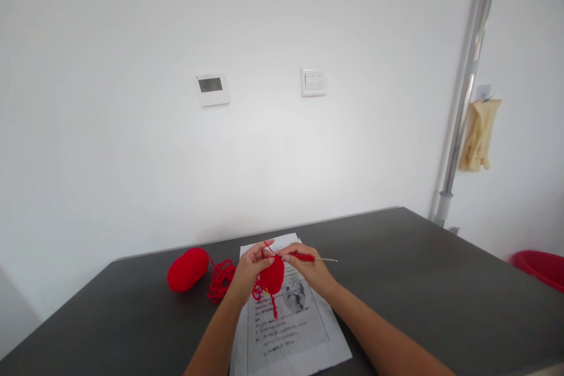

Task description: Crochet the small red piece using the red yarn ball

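My left hand (248, 268) pinches a round red crochet piece (271, 275) above a printed sheet, with a strand of red yarn over its raised fingers. My right hand (309, 270) grips a red-handled crochet hook (308, 257) whose metal shaft sticks out to the right; its working end meets the top edge of the piece. A red yarn ball (187, 269) lies on the dark table to the left. Loose red yarn loops (220, 279) lie between the ball and my left hand.
A printed paper sheet (286, 329) lies on the dark grey table (418, 282) under my hands. Behind is a white wall with a small panel (212, 89) and a switch (314, 81). At right stand a metal pole (462, 106), hanging gloves (478, 135) and a red tub (540, 267).
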Available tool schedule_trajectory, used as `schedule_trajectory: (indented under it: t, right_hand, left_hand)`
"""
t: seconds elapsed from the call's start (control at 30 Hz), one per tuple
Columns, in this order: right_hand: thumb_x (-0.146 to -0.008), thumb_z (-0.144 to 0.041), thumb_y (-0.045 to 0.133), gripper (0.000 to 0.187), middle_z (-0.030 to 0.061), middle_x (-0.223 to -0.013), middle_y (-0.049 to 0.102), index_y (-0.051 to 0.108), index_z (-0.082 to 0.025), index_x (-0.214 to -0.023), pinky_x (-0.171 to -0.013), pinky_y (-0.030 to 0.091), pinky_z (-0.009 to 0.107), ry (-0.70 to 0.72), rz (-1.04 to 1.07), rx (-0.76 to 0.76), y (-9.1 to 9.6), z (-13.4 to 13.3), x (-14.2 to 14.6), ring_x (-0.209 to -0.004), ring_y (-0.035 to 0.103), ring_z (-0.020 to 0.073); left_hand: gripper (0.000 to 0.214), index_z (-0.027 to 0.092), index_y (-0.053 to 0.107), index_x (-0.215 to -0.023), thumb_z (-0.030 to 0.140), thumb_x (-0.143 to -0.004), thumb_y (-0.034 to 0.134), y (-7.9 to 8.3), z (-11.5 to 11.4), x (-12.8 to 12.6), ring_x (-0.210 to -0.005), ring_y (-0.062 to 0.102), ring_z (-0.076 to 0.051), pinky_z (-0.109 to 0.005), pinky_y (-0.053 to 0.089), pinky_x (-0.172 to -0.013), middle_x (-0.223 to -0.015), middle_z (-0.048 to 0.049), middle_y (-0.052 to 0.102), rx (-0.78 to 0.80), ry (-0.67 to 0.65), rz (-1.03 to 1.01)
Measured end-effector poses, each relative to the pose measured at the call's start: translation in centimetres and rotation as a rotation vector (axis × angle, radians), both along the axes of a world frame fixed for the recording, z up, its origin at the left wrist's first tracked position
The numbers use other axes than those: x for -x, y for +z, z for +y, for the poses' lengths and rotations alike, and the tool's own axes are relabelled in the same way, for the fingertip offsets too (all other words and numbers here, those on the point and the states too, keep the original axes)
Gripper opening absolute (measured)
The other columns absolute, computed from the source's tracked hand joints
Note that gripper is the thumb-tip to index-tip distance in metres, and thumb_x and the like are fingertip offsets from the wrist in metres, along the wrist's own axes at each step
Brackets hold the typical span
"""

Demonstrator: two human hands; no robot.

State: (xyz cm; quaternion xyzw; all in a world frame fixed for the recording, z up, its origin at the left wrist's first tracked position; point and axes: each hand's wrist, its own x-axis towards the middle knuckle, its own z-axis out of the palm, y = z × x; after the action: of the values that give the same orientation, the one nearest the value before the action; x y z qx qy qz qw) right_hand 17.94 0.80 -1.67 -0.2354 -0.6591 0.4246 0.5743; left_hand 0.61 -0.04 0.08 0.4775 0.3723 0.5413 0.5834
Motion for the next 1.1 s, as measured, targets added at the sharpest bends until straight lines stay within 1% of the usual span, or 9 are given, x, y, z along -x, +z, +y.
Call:
schedule_trajectory:
  t: [0.1,0.33,0.53,0.73,0.87,1.1]
  right_hand:
    - [-0.08,-0.04,0.067,0.022,0.0057,-0.086,0.073,0.072,-0.019,-0.083,-0.08,0.052,0.032,0.008,0.001,0.012,0.1,0.0,-0.1,-0.083,0.067,0.0194]
    - [-0.078,-0.041,0.069,0.023,0.0052,-0.082,0.072,0.071,-0.018,-0.079,-0.078,0.052,0.032,0.032,-0.004,0.041,0.6,0.0,-0.4,-0.082,0.066,0.0195]
    - [-0.079,-0.044,0.067,0.027,0.0049,-0.081,0.071,0.068,-0.016,-0.08,-0.077,0.053,0.032,0.109,0.005,0.083,0.9,0.0,-0.9,-0.079,0.067,0.0176]
    - [-0.08,-0.048,0.065,0.033,0.0053,-0.08,0.071,0.063,-0.015,-0.079,-0.078,0.054,0.034,0.193,-0.037,0.108,0.9,0.3,-1.4,-0.079,0.068,0.0178]
    - [-0.081,-0.047,0.063,0.032,0.0052,-0.08,0.07,0.064,-0.015,-0.079,-0.078,0.053,0.033,0.192,-0.106,0.071,1.0,0.4,-1.8,-0.079,0.067,0.0177]
    - [-0.085,-0.037,0.06,0.022,0.0029,-0.076,0.067,0.068,-0.016,-0.08,-0.073,0.048,0.028,0.111,-0.268,-0.061,1.2,0.2,-2.0,-0.076,0.062,0.0166]
  left_hand:
    - [0.051,0.017,0.069,-0.105,0.021,-0.056,0.082,0.0,-0.1,0.0,-0.061,0.058,-0.011,-0.023,0.041,-0.061,-0.069,0.0004,0.066,-0.005,0.008,0.013]
    - [0.054,0.017,0.069,-0.108,0.021,-0.055,0.082,0.1,-0.1,-0.1,-0.064,0.058,-0.013,-0.025,0.042,-0.064,-0.072,-0.0007,0.066,-0.012,0.001,0.044]
    - [0.051,0.017,0.07,-0.105,0.021,-0.056,0.081,0.0,0.1,0.2,-0.06,0.055,-0.011,-0.025,0.04,-0.061,-0.068,0.0016,0.063,-0.038,0.01,0.074]
    - [0.049,0.015,0.071,-0.103,0.02,-0.055,0.08,0.3,0.0,0.3,-0.056,0.054,-0.012,-0.025,0.039,-0.058,-0.065,0.0015,0.064,-0.048,-0.001,0.143]
    - [0.049,0.015,0.071,-0.102,0.02,-0.054,0.08,0.4,0.0,0.2,-0.058,0.055,-0.013,-0.026,0.039,-0.059,-0.064,0.0016,0.064,-0.047,0.004,0.188]
    - [0.049,0.015,0.071,-0.103,0.021,-0.054,0.079,0.0,0.2,0.2,-0.057,0.055,-0.013,-0.026,0.04,-0.057,-0.064,0.0018,0.064,-0.062,0.032,0.232]
